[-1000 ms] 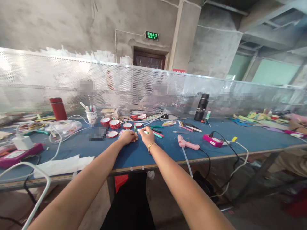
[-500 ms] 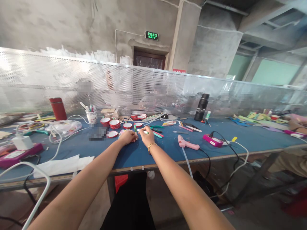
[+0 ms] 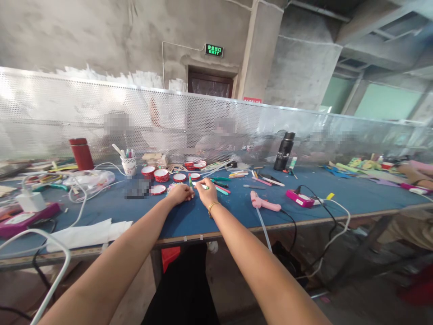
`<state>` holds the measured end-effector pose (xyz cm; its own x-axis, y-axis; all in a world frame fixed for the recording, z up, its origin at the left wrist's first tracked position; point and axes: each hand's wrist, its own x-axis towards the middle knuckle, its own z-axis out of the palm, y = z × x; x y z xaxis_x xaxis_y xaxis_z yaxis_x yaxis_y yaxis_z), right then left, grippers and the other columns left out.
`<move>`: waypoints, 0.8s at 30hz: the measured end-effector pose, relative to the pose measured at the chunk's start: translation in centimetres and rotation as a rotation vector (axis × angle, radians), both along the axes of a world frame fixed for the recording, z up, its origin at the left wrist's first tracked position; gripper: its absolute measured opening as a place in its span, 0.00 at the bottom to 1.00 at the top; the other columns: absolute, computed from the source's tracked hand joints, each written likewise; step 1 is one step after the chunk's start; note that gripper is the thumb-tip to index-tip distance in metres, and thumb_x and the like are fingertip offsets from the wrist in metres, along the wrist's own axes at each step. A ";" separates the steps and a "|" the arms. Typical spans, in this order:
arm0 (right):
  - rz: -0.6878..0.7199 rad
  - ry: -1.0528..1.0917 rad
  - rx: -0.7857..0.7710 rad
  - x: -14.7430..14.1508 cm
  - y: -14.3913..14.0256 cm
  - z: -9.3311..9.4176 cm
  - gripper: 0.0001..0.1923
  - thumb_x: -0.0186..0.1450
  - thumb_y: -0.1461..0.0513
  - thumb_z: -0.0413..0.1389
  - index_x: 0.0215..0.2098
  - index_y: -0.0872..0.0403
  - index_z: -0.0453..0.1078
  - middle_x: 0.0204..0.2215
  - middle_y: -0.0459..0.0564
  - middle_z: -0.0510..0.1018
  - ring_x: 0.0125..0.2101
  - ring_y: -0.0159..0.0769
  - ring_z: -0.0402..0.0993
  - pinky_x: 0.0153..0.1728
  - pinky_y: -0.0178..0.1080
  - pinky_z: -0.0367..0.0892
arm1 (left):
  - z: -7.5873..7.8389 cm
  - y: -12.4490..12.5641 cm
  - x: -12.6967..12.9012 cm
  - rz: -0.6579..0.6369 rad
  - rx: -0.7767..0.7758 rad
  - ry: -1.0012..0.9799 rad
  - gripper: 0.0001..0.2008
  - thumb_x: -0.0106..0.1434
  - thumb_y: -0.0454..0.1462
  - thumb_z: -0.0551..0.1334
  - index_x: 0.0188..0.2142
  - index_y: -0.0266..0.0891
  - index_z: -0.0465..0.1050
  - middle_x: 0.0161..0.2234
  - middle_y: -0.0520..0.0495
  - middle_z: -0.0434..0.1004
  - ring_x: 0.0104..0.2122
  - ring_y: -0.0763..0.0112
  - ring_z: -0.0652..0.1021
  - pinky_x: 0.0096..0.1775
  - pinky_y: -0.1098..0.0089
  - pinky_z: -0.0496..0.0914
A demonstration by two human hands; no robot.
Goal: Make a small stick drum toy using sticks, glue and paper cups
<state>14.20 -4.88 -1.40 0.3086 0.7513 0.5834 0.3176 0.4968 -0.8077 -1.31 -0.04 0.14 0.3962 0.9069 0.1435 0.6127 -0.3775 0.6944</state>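
My left hand [image 3: 179, 194] is closed around a small wooden craft stick [image 3: 190, 180], coloured red at its top end and green below, which stands up from the fingers. Just to the right, my right hand [image 3: 208, 194] pinches a green-and-white marker [image 3: 204, 186], its tip pointing left at the stick. Whether tip and stick touch is too small to tell. Behind the hands lie round red-rimmed white pieces [image 3: 179, 177], some of them stacked [image 3: 161, 175]. Pink and mint-green pens [image 3: 222, 191] rest close by the right hand.
A pink glue gun [image 3: 265, 203] lies right of my hands, near a magenta power strip [image 3: 300, 198] with cables. Farther back stand a black bottle [image 3: 284, 152], a red flask [image 3: 81, 154] and a paper cup of pens [image 3: 129, 166]. A perforated metal screen [image 3: 162, 122] runs behind the table.
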 end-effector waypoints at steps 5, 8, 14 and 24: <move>0.004 0.011 0.010 -0.1 -0.1 0.1 0.07 0.61 0.56 0.55 0.26 0.49 0.68 0.30 0.44 0.80 0.37 0.40 0.76 0.45 0.39 0.68 | 0.0 0.0 0.0 0.009 0.000 -0.009 0.14 0.63 0.45 0.65 0.25 0.42 0.77 0.22 0.52 0.79 0.25 0.71 0.79 0.30 0.75 0.69; 0.032 0.001 0.018 -0.2 0.0 -0.1 0.08 0.61 0.56 0.55 0.27 0.49 0.68 0.29 0.45 0.80 0.37 0.40 0.76 0.44 0.38 0.68 | -0.2 0.2 0.0 0.008 -0.020 -0.030 0.15 0.63 0.47 0.66 0.25 0.41 0.76 0.23 0.51 0.79 0.26 0.71 0.79 0.30 0.75 0.71; -0.003 -0.013 0.010 0.0 0.1 -0.1 0.08 0.61 0.56 0.55 0.26 0.49 0.68 0.29 0.44 0.80 0.37 0.40 0.76 0.45 0.39 0.68 | -0.4 0.4 0.0 -0.005 -0.004 -0.017 0.14 0.64 0.46 0.65 0.25 0.41 0.77 0.23 0.51 0.79 0.25 0.71 0.79 0.29 0.75 0.70; 0.027 0.000 0.015 -0.2 -0.1 0.0 0.07 0.60 0.57 0.55 0.26 0.48 0.67 0.28 0.43 0.80 0.36 0.39 0.76 0.44 0.38 0.68 | -0.2 0.2 -0.1 -0.010 0.006 -0.004 0.13 0.64 0.45 0.64 0.26 0.42 0.77 0.23 0.52 0.79 0.25 0.71 0.78 0.30 0.74 0.69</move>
